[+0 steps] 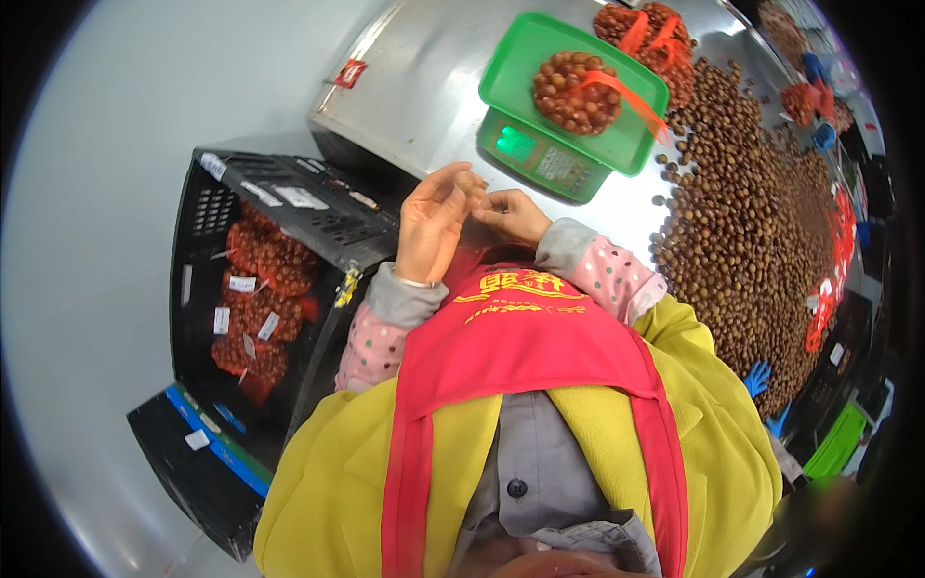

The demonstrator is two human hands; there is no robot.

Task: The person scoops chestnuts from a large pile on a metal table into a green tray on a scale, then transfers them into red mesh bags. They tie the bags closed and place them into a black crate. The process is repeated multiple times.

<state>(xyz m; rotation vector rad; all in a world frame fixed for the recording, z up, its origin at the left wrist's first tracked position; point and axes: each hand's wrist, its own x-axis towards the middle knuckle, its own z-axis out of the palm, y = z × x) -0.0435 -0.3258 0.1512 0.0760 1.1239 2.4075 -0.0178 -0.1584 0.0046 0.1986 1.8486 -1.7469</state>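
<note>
My left hand (432, 220) is raised before the red apron (520, 347), palm partly turned up and fingers bent. My right hand (517, 214) meets it at the fingertips with curled fingers. Something small and brownish shows blurred at the left fingertips; I cannot tell whether it is held. Just beyond the hands stands a green digital scale (535, 155) with a lit display. On its green tray (506, 76) rests a red mesh bag of small round brown fruits or nuts (574, 90), its loose orange-red mesh end (629, 101) trailing over the tray's right side.
A large heap of loose brown fruits or nuts (737, 238) covers the right of the metal table (419, 87). More filled mesh bags (657, 50) lie behind the scale. At left, a black crate (188, 289) holds several tagged bags. A blue-gloved hand (757, 377) touches the heap.
</note>
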